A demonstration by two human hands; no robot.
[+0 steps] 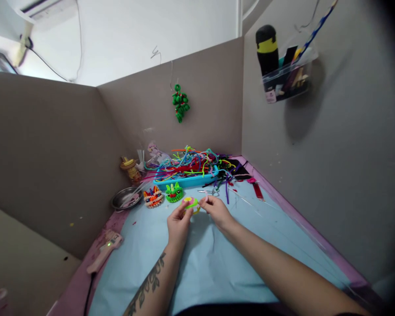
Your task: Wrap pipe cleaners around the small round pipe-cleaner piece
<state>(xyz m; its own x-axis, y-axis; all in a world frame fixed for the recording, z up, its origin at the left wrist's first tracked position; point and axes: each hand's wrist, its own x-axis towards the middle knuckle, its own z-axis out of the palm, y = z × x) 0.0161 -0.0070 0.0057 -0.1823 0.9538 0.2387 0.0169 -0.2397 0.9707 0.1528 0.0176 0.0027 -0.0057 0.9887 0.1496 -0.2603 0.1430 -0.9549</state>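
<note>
My left hand grips a small pink, green and yellow pipe-cleaner piece over the middle of the blue-covered table. On its right side, my right hand pinches a pale pink strip, close against the piece. Just behind the hands lies a pair of scissors. To the left stand a green pipe-cleaner animal head and an orange and white one. My fingers cover part of the piece.
A blue tray heaped with colourful pipe cleaners is at the back. A metal bowl and a corded pink glue gun lie at left. Grey partitions enclose the table; a clear box hangs on the right one.
</note>
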